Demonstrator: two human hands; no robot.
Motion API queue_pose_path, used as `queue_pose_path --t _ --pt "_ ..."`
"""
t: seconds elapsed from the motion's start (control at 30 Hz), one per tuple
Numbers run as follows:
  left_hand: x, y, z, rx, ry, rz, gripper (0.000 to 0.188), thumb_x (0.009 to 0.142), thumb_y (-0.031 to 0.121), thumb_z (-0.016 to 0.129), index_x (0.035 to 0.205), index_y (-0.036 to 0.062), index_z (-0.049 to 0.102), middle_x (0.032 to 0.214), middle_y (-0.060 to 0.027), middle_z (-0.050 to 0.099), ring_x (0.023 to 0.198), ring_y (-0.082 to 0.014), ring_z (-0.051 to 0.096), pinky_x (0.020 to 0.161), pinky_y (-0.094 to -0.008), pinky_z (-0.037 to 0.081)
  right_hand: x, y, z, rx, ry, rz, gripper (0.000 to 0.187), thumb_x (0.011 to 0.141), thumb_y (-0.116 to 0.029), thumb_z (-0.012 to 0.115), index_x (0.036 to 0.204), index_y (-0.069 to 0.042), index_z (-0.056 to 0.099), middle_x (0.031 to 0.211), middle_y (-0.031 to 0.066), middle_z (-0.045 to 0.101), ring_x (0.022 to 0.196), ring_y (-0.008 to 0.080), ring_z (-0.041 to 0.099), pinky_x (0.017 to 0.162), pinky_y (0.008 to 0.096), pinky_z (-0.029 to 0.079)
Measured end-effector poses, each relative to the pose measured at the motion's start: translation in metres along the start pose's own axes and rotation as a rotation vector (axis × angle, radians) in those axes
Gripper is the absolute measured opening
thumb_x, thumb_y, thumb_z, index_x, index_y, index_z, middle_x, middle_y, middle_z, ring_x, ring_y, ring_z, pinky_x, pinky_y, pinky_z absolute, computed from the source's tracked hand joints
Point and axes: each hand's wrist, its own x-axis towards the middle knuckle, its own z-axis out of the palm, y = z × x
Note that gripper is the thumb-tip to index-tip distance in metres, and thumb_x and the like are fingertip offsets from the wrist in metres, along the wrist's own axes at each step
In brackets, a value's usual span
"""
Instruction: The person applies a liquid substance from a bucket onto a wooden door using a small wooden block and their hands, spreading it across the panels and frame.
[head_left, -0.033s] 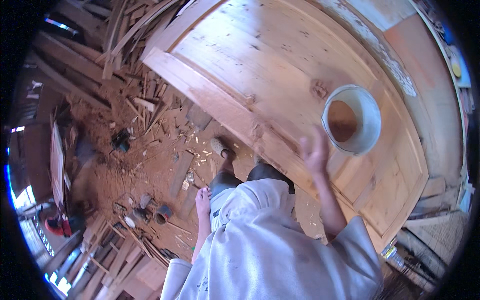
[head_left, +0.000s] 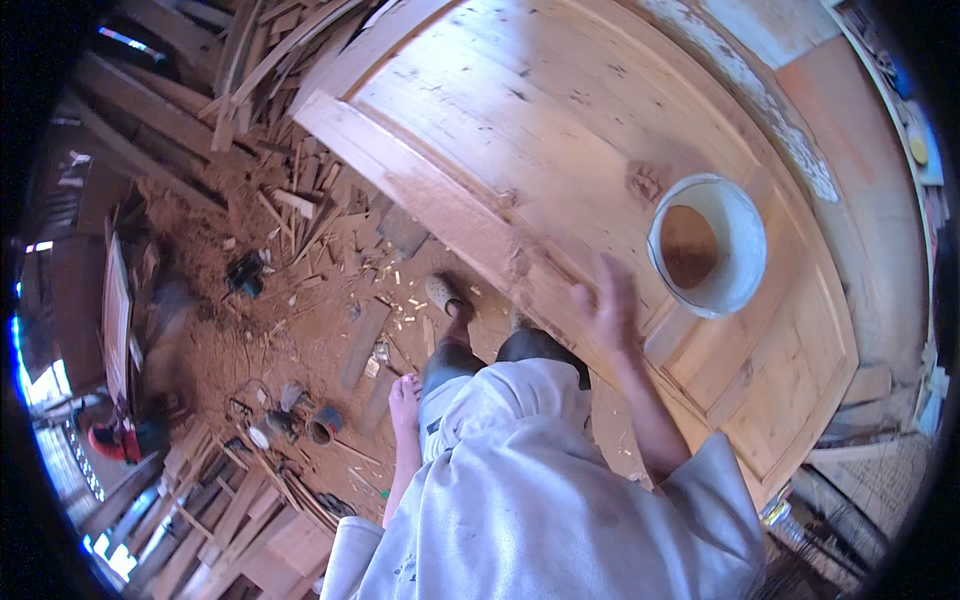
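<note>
A large panelled wooden door lies flat in front of me, with fine brown dust along its near rail. On its right part stands a pale bucket holding brown stuff, liquid or powder I cannot tell. Left of the bucket, over the door's near edge, is my right hand, slightly blurred. Its thumb stands apart from the fingers and nothing shows in it; whether it touches the wood is unclear. My left hand hangs beside my left thigh, fingers loosely bent, no object visible in it.
Wood offcuts are heaped at the far left. Sawdust, shavings and a small can lie on the floor to my left, near more stacked boards. A red object sits at the left rim. Past the door, more boards lie on the right.
My right hand has shifted slightly left, away from the bucket. The view has moved a little; my left hand and the bucket stay put.
</note>
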Motion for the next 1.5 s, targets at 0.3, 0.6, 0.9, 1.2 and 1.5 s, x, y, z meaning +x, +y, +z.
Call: queue_pose_path --t 0.3,0.6,0.9,1.2,1.5 --pt "-0.048 -0.039 -0.024 -0.199 0.164 -0.112 0.037 0.096 0.029 0.041 0.105 -0.0039 0.055 0.093 -0.0113 0.063 0.081 -0.0171 0.061 0.070 -0.0267 0.049 -0.011 -0.045 0.116 -0.213 -0.317 0.065 0.098 0.080 -0.060 0.049 0.139 0.009 0.012 0.145 0.0288 0.016 0.137 0.0380 0.014 0.111 0.0516 0.008" --pt "-0.017 -0.031 -0.046 -0.096 0.158 -0.123 0.037 0.095 0.027 0.042 0.105 -0.0071 0.055 0.096 -0.0162 0.064 0.086 -0.0205 0.062 0.076 -0.0300 0.049 0.034 -0.061 0.167 -0.246 -0.261 0.078 0.096 0.084 -0.061 0.042 0.140 0.009 0.009 0.145 0.0303 0.011 0.137 0.0404 0.010 0.112 0.0483 0.008" --pt "0.116 0.014 -0.138 -0.081 0.033 -0.110 0.035 0.096 0.028 0.042 0.110 -0.0019 0.055 0.096 -0.0110 0.063 0.084 -0.0160 0.060 0.073 -0.0279 0.048 0.099 -0.104 0.227 -0.249 -0.218 0.086 0.096 0.085 -0.062 0.038 0.140 0.010 0.005 0.146 0.0289 0.009 0.138 0.0386 0.007 0.112 0.0460 0.008" --pt "0.237 0.111 -0.242 -0.141 0.173 -0.089 0.034 0.097 0.028 0.040 0.111 -0.0008 0.053 0.100 -0.0090 0.061 0.085 -0.0147 0.059 0.070 -0.0255 0.047 0.160 -0.153 0.288 -0.235 -0.176 0.086 0.095 0.085 -0.061 0.039 0.140 0.009 0.005 0.146 0.0273 0.012 0.138 0.0373 0.011 0.112 0.0461 0.012" --pt "0.261 0.095 -0.262 -0.066 0.071 -0.135 0.034 0.097 0.025 0.039 0.111 -0.0031 0.053 0.102 -0.0124 0.061 0.086 -0.0165 0.060 0.072 -0.0271 0.048 0.236 -0.201 0.349 -0.165 -0.150 0.056 0.098 0.083 -0.063 0.041 0.141 0.007 0.006 0.147 0.0261 0.010 0.138 0.0368 0.009 0.112 0.0451 0.011"
